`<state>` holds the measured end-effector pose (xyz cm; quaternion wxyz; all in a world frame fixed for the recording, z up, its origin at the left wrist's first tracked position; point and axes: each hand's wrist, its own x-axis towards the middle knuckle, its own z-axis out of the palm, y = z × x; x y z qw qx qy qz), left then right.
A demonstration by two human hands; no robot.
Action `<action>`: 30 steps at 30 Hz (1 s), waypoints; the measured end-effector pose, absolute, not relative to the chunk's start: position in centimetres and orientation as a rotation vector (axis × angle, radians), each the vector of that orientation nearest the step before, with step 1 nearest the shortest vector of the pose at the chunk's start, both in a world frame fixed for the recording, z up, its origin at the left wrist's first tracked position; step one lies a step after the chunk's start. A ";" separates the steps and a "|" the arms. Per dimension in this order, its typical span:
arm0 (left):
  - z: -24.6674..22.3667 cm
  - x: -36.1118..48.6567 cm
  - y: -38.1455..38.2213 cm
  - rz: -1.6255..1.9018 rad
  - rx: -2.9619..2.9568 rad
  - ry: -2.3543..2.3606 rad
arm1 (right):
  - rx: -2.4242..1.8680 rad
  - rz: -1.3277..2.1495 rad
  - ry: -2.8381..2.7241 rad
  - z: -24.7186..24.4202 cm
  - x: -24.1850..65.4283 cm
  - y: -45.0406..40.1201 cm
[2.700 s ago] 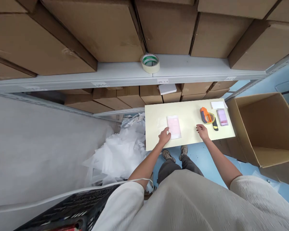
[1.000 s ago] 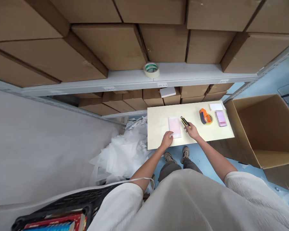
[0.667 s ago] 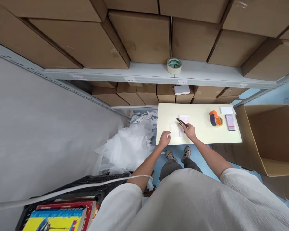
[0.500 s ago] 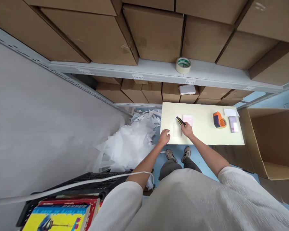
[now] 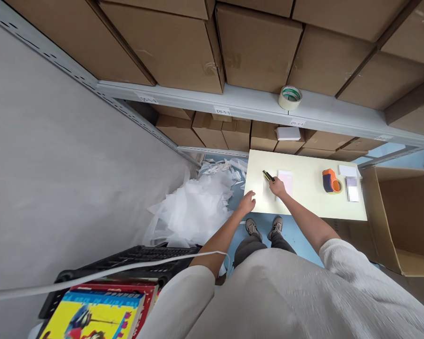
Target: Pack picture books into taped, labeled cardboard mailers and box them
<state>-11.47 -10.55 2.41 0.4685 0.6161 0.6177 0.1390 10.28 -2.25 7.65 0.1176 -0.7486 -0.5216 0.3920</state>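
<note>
My right hand (image 5: 277, 187) is closed around a black and yellow box cutter (image 5: 268, 176), which points to the upper left above the table (image 5: 307, 205). Just beside that hand lies a flat pale pink and white item (image 5: 285, 181), partly covered by the hand and forearm. A faint pale sheet (image 5: 267, 192) shows on the tabletop between my hands. At the table's left front edge is my left hand (image 5: 247, 202), its fingers curved with a gap between thumb and fingertips; nothing is visible in it.
An orange and dark blue tape dispenser (image 5: 331, 181) and a purple and white packet (image 5: 352, 188) lie on the table's right side. An open cardboard box (image 5: 385, 216) stands beyond. White foam sheets (image 5: 191, 212) heap at left. A tape roll (image 5: 290, 97) sits on the shelf (image 5: 247, 101).
The view has shifted, so the table and shelf sit farther right. My right hand keeps the box cutter, now tilted slightly differently. My left hand stays by the table's left edge.
</note>
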 end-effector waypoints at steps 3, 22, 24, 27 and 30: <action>2.4 -11.3 -10.4 0.376 1.501 1.532 | -2.179 1.174 -1.556 7.8 10.7 -3.3; 2.0 -10.6 -11.2 0.397 1.508 1.554 | -2.130 1.355 -1.611 8.8 12.2 -15.5; 2.1 -10.6 -11.3 0.396 1.510 1.550 | -2.130 1.370 -1.608 8.9 12.2 -16.5; 2.3 -10.6 -11.4 0.403 1.517 1.542 | -2.137 1.371 -1.594 9.2 12.2 -17.2; 2.7 -10.5 -11.4 0.393 1.516 1.554 | -2.110 1.380 -1.545 9.8 12.4 -16.9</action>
